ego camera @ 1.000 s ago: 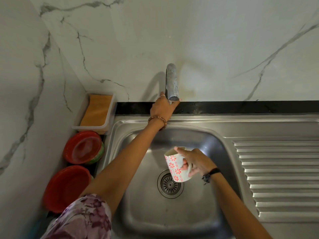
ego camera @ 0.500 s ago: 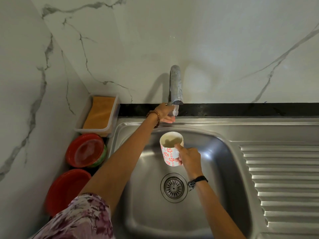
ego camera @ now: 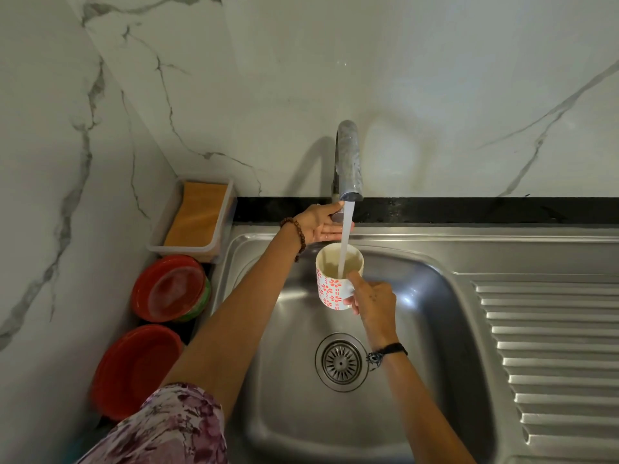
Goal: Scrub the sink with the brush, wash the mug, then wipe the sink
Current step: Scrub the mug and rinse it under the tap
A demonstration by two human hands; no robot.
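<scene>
A white mug [ego camera: 330,289] with red flower prints is held upright over the steel sink [ego camera: 418,329], right under the tap [ego camera: 348,162]. My right hand [ego camera: 375,303] grips it at its right side, thumb on the rim. A stream of water runs from the spout into the mug, which holds cloudy water. My left hand [ego camera: 318,224] is behind the mug at the tap handle, thumb over it and fingers stretched beneath. No brush is in view.
The drain strainer [ego camera: 341,362] lies in the basin's middle. A ribbed draining board [ego camera: 552,346] spreads to the right. At the left, a plastic tray [ego camera: 157,247] holds an orange sponge [ego camera: 197,216], with stacked red bowls [ego camera: 169,288] and another red bowl [ego camera: 137,370] nearer me.
The mug has been turned upright and lifted under the spout. My left hand turned at the tap handle and the water began running into the mug.
</scene>
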